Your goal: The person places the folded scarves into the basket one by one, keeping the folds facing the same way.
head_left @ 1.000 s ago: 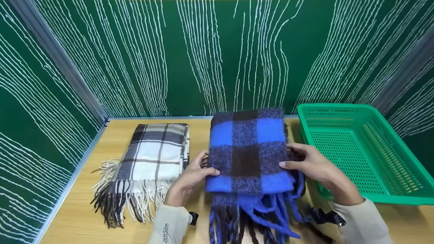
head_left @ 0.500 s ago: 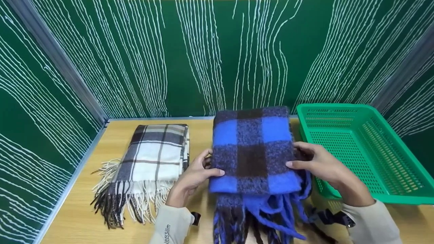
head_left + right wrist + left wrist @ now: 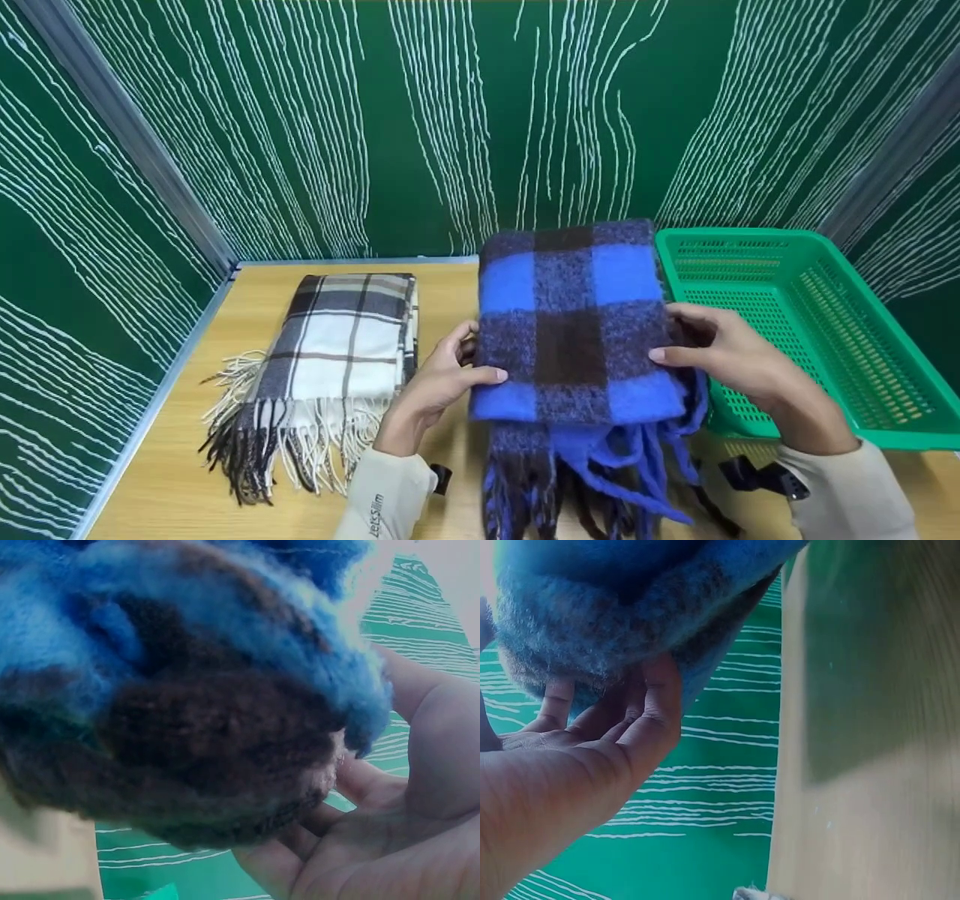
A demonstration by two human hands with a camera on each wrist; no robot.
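Above the middle of the table (image 3: 450,292), between the white-and-grey plaid scarf (image 3: 345,356) and the green basket (image 3: 750,237), I have the folded blue-and-brown checked scarf (image 3: 568,337) by its two sides. My left hand (image 3: 441,379) is partly closed on the left edge, thumb on top and fingers bent under; my right hand (image 3: 735,360) mirrors it on the right edge — a pinch through the thickness of the folds, neither hand wide. In the wrist views some fingertips are lost in the fuzzy cloth. To manage this hold well, I would keep both hands at one height and squeeze every layer together, since a loose pinch could let the lower folds slip out. The fringe (image 3: 517,487) hangs from the near end; I judge it the likeliest part to drag — so slow, level handling suits it.
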